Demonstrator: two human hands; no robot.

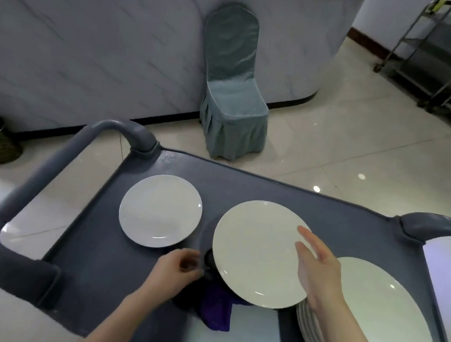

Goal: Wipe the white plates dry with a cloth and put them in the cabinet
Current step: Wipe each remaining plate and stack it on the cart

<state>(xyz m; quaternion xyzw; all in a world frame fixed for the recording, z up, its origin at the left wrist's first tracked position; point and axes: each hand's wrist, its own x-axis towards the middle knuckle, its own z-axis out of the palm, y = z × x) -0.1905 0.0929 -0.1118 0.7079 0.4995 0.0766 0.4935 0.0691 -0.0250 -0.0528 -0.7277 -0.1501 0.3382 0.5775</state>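
Nearest the lens, the stack of plates (371, 321) sits at the lower right of the head view, on the grey cart (328, 214). The right hand (317, 273) lays straight, slightly spread fingers over the right rim of the large plate (256, 250) at frame centre; its thumb is hidden. The left hand (179, 265) curls its fingers round the purple cloth (216, 308) below the plate's left rim. A small plate (160, 210) lies flat at centre left. No cabinet is visible. Hazard: the large plate appears raised and thinly supported, so a wet rim could slip and strike the stack.
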